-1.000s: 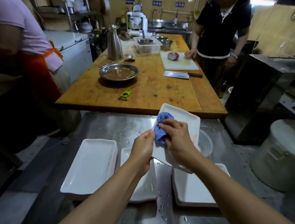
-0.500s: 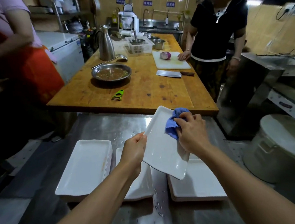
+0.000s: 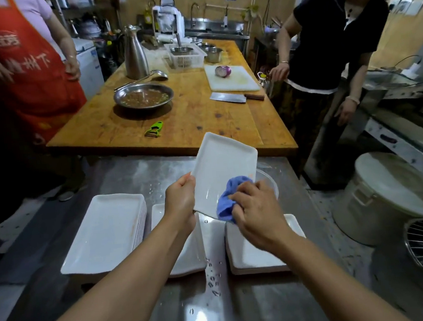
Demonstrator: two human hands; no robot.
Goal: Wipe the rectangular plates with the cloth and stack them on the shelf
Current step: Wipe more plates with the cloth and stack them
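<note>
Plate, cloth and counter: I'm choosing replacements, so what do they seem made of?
Plate: glossy white, thin rimmed, probably glazed ceramic, though melamine would look alike. Cloth: blue, soft and bunched in the right hand, likely microfibre or cotton. Counter: brushed grey metal with dull reflections and beaded water, seemingly stainless steel.

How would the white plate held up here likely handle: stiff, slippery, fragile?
The held plate looks rigid, keeping shape though the left hand grips one edge. Probably slippery: droplets dot the steel counter. Likely breakable if dropped.
</note>
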